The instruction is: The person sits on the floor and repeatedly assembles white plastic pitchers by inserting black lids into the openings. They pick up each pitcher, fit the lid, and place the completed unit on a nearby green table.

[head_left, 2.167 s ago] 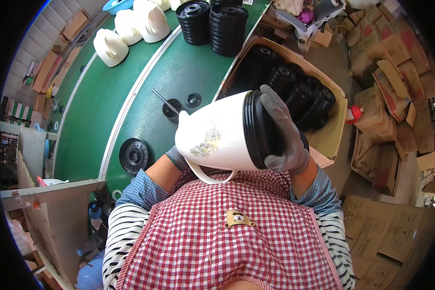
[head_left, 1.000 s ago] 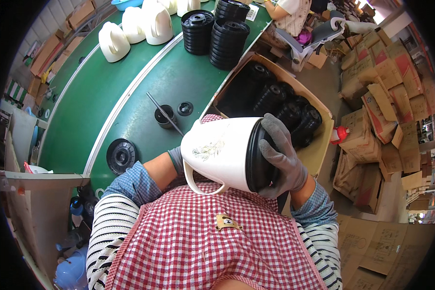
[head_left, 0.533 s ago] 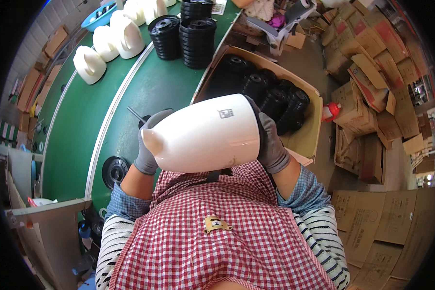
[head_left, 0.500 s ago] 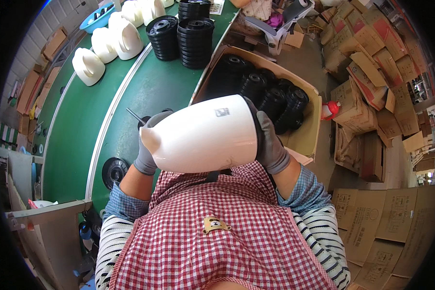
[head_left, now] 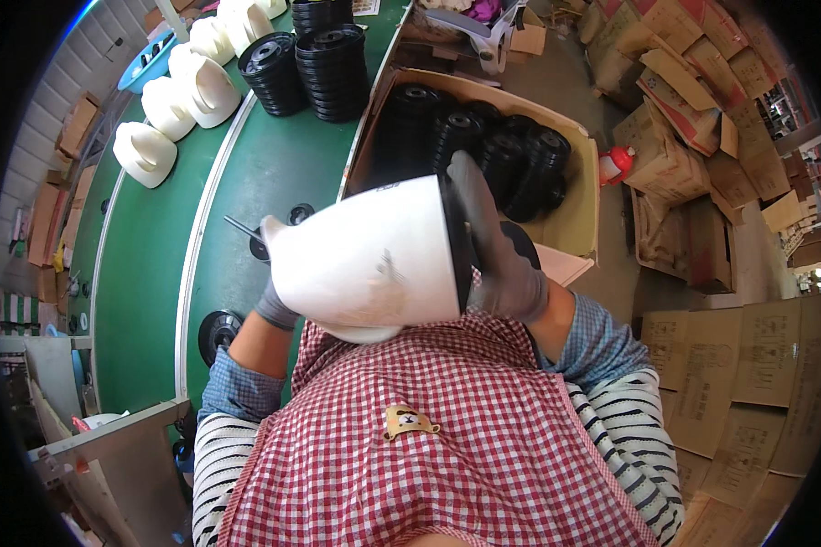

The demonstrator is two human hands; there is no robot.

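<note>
A white kettle body [head_left: 360, 255] lies on its side in front of my apron, its spout end to the left. My left hand [head_left: 276, 305], in a grey glove, supports it from behind and below at that end; the kettle hides most of its fingers. Beside the spout a thin metal rod [head_left: 244, 226] sticks out; I cannot tell what it belongs to. A black base [head_left: 459, 242] covers the kettle's right end. Against it lies my gloved right hand [head_left: 502, 264], palm pressed on and fingers reaching up along the rim. Behind that hand shows part of a black round piece [head_left: 521, 244].
On the green table [head_left: 146, 301] stand several white kettle bodies [head_left: 144, 155] and stacked black bases [head_left: 331, 73]. One loose black base [head_left: 217, 335] lies near my left forearm. At right is an open carton [head_left: 579, 205] of black parts; more cartons [head_left: 730, 365] are piled beyond.
The kettle has rolled, so its dark mark has turned upward and a bulge shows underneath. My right hand has shifted from the rim to flat against the base. The view has moved slightly.
</note>
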